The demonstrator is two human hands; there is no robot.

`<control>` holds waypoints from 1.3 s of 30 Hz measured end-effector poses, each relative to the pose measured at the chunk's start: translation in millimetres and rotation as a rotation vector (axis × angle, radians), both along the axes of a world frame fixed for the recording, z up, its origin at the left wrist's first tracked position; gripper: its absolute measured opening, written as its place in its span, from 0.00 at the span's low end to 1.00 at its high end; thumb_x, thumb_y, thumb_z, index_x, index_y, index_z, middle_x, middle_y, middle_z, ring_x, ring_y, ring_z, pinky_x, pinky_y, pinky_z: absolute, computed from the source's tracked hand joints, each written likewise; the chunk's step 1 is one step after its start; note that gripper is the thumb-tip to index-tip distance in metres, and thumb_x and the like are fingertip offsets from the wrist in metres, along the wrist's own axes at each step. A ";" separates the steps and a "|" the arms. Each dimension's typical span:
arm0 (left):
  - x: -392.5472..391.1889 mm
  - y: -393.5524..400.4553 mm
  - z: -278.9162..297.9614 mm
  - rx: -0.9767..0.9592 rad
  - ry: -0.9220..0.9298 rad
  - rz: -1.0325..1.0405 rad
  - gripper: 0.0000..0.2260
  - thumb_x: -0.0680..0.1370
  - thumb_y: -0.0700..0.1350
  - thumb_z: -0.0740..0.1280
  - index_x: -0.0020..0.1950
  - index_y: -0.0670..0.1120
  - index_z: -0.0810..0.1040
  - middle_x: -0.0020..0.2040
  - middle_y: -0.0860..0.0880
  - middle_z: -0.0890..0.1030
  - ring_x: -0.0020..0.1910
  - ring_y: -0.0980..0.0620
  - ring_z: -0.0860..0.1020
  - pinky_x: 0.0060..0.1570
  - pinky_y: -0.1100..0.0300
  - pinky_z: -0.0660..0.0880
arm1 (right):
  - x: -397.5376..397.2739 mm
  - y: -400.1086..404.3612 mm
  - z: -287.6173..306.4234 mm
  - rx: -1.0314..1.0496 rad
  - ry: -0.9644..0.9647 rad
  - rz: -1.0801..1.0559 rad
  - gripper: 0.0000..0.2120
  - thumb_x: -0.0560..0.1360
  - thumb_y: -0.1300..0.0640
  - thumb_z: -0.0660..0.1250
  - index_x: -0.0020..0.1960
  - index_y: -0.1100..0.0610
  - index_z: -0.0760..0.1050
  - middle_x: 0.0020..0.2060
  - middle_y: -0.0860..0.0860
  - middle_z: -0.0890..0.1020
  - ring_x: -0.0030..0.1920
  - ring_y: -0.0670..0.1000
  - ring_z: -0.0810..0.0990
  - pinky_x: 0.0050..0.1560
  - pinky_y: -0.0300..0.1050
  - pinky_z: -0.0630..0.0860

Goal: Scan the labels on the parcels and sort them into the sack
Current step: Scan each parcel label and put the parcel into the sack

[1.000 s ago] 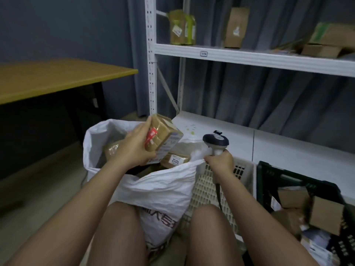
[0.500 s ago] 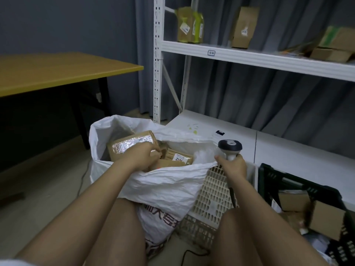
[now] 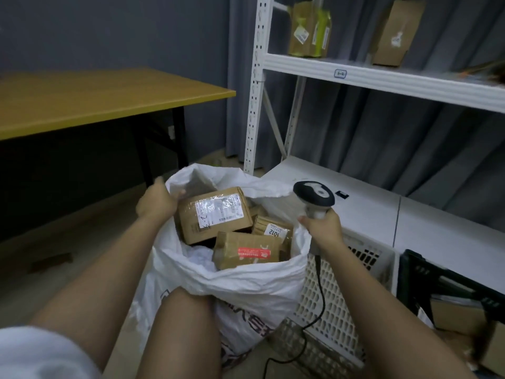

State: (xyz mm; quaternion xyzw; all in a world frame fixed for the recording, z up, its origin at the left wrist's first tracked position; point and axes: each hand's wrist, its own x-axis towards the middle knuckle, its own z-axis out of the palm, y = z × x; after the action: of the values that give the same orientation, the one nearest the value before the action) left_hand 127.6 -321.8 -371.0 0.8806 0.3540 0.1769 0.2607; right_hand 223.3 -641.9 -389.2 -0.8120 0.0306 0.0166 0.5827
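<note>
A white woven sack (image 3: 246, 280) stands open between my knees. Inside lie a large brown parcel with a white label (image 3: 216, 214), a parcel with a red sticker (image 3: 247, 250) and a small parcel marked 1012 (image 3: 273, 228). My left hand (image 3: 157, 202) grips the sack's left rim, fingers curled over the edge beside the large parcel. My right hand (image 3: 322, 228) holds the handle of a grey and black barcode scanner (image 3: 314, 192) at the sack's right rim, head pointing up and away.
A white slotted crate (image 3: 344, 296) stands right of the sack, the scanner cable (image 3: 319, 305) hanging over it. A black crate (image 3: 448, 285) with more boxes sits further right. White shelving (image 3: 382, 77) carries parcels. A yellow table (image 3: 82, 99) is on the left.
My left hand lowered the red-sticker parcel into the sack, let it go and moved to grip the sack's left rim. My right hand kept the scanner near the right rim.
</note>
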 end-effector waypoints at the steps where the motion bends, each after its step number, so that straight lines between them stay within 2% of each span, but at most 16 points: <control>1: -0.7 5.5 -4.0 0.010 -0.009 -0.023 0.19 0.79 0.55 0.63 0.64 0.43 0.72 0.58 0.40 0.78 0.55 0.38 0.77 0.49 0.49 0.73 | 2.9 7.9 2.3 -0.010 -0.016 0.045 0.20 0.72 0.63 0.74 0.62 0.61 0.74 0.53 0.56 0.81 0.53 0.56 0.79 0.54 0.49 0.76; 4: -1.1 14.2 -11.4 -0.037 -0.075 -0.061 0.16 0.81 0.53 0.60 0.58 0.42 0.77 0.51 0.41 0.80 0.51 0.39 0.78 0.46 0.52 0.72 | 9.3 29.4 7.9 -0.102 -0.079 0.128 0.20 0.71 0.62 0.74 0.61 0.59 0.75 0.52 0.54 0.82 0.52 0.56 0.80 0.53 0.49 0.77; 8: 13.4 15.5 11.6 -0.340 -0.333 -0.070 0.16 0.83 0.48 0.55 0.62 0.38 0.73 0.56 0.42 0.76 0.58 0.41 0.74 0.51 0.55 0.67 | 19.5 55.5 28.6 -0.133 -0.131 0.064 0.17 0.71 0.65 0.71 0.59 0.58 0.74 0.50 0.55 0.81 0.52 0.59 0.80 0.50 0.48 0.76; 11: 33.0 21.1 40.0 -0.430 -0.468 -0.053 0.15 0.83 0.49 0.54 0.62 0.40 0.72 0.58 0.40 0.76 0.59 0.41 0.75 0.51 0.54 0.69 | 33.1 84.2 73.1 -0.082 -0.221 0.057 0.14 0.70 0.66 0.70 0.54 0.57 0.73 0.46 0.54 0.79 0.51 0.60 0.80 0.51 0.51 0.77; 14: 42.6 29.1 75.0 -0.452 -0.623 -0.048 0.18 0.83 0.51 0.55 0.67 0.41 0.70 0.63 0.42 0.74 0.62 0.43 0.73 0.57 0.51 0.71 | 45.5 107.0 123.1 0.066 -0.392 0.043 0.11 0.69 0.66 0.72 0.50 0.60 0.76 0.42 0.52 0.82 0.45 0.51 0.81 0.48 0.47 0.79; 16: 43.2 39.9 89.0 -0.460 -0.754 -0.061 0.15 0.83 0.52 0.55 0.62 0.43 0.71 0.59 0.45 0.75 0.59 0.46 0.74 0.58 0.51 0.71 | 46.6 112.2 144.7 0.205 -0.463 0.035 0.08 0.70 0.65 0.73 0.48 0.62 0.78 0.37 0.49 0.81 0.36 0.40 0.79 0.38 0.36 0.77; 17: 41.5 46.0 89.5 -0.445 -0.787 -0.071 0.13 0.83 0.52 0.55 0.59 0.45 0.71 0.57 0.46 0.75 0.57 0.47 0.75 0.57 0.51 0.71 | 45.9 113.2 146.3 0.224 -0.460 0.056 0.07 0.71 0.64 0.73 0.48 0.61 0.78 0.36 0.47 0.81 0.34 0.38 0.78 0.35 0.32 0.75; 18: 38.0 50.9 86.0 -0.426 -0.774 -0.078 0.14 0.83 0.52 0.55 0.59 0.45 0.71 0.56 0.45 0.75 0.56 0.47 0.75 0.56 0.50 0.71 | 44.9 112.9 140.7 0.191 -0.435 0.086 0.07 0.71 0.64 0.73 0.48 0.59 0.78 0.37 0.47 0.80 0.36 0.39 0.78 0.36 0.33 0.75; 20: 31.9 58.8 71.2 -0.414 -0.681 -0.065 0.17 0.83 0.53 0.55 0.63 0.43 0.71 0.57 0.44 0.76 0.57 0.46 0.75 0.55 0.50 0.71 | 40.2 112.3 114.6 0.011 -0.368 0.133 0.08 0.72 0.63 0.72 0.50 0.58 0.77 0.41 0.51 0.81 0.43 0.50 0.80 0.43 0.42 0.77; 22: 26.0 62.9 66.5 -0.445 -0.663 -0.024 0.16 0.83 0.52 0.55 0.63 0.43 0.71 0.57 0.44 0.76 0.58 0.44 0.75 0.54 0.51 0.72 | 35.6 117.7 95.2 -0.145 -0.346 0.176 0.10 0.72 0.64 0.71 0.52 0.59 0.76 0.44 0.55 0.80 0.47 0.55 0.79 0.44 0.45 0.74; 25: 18.5 61.8 93.9 -0.470 -0.751 -0.037 0.12 0.83 0.50 0.54 0.59 0.44 0.71 0.54 0.45 0.76 0.55 0.46 0.76 0.51 0.54 0.71 | 37.5 133.3 128.3 -0.029 -0.353 0.119 0.11 0.71 0.67 0.71 0.52 0.61 0.75 0.42 0.54 0.79 0.43 0.53 0.76 0.40 0.41 0.71; 27: 13.3 61.0 109.9 -0.430 -0.789 -0.067 0.15 0.83 0.52 0.54 0.61 0.44 0.72 0.55 0.46 0.76 0.54 0.49 0.76 0.51 0.54 0.72 | 35.6 135.9 162.1 0.132 -0.399 0.098 0.10 0.69 0.68 0.73 0.48 0.63 0.76 0.38 0.51 0.79 0.40 0.49 0.77 0.36 0.39 0.73; 29: 8.1 61.2 107.8 -0.406 -0.790 -0.065 0.18 0.83 0.54 0.55 0.64 0.44 0.72 0.58 0.46 0.76 0.56 0.49 0.75 0.54 0.53 0.73 | 31.2 129.8 173.7 0.253 -0.429 0.096 0.11 0.69 0.66 0.75 0.50 0.63 0.79 0.39 0.49 0.81 0.40 0.47 0.79 0.38 0.36 0.76; 33: -13.4 61.7 78.2 -0.431 -0.681 0.005 0.23 0.83 0.55 0.54 0.71 0.42 0.66 0.67 0.42 0.72 0.66 0.43 0.72 0.64 0.47 0.70 | 11.6 112.2 135.3 0.162 -0.306 0.111 0.13 0.70 0.65 0.74 0.53 0.62 0.78 0.40 0.49 0.80 0.42 0.50 0.80 0.44 0.43 0.75; 36: -32.1 55.5 78.0 -0.457 -0.686 0.026 0.21 0.83 0.54 0.54 0.69 0.41 0.68 0.65 0.41 0.74 0.64 0.43 0.73 0.61 0.49 0.70 | -6.1 107.5 123.5 0.158 -0.296 0.107 0.09 0.70 0.67 0.74 0.44 0.59 0.75 0.37 0.50 0.79 0.39 0.51 0.77 0.44 0.44 0.73; 39: -50.0 44.5 85.8 -0.467 -0.693 0.008 0.21 0.83 0.54 0.54 0.68 0.41 0.69 0.64 0.41 0.74 0.63 0.43 0.73 0.60 0.49 0.71 | -24.7 103.6 129.7 0.125 -0.343 0.151 0.11 0.71 0.67 0.73 0.48 0.59 0.74 0.39 0.52 0.79 0.41 0.51 0.78 0.44 0.44 0.74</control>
State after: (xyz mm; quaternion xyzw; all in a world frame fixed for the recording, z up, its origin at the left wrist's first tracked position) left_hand 77.6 -277.3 -285.2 0.6846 0.2793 0.3789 0.5565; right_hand 198.5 -538.3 -259.5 -0.7652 -0.1314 -0.0764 0.6256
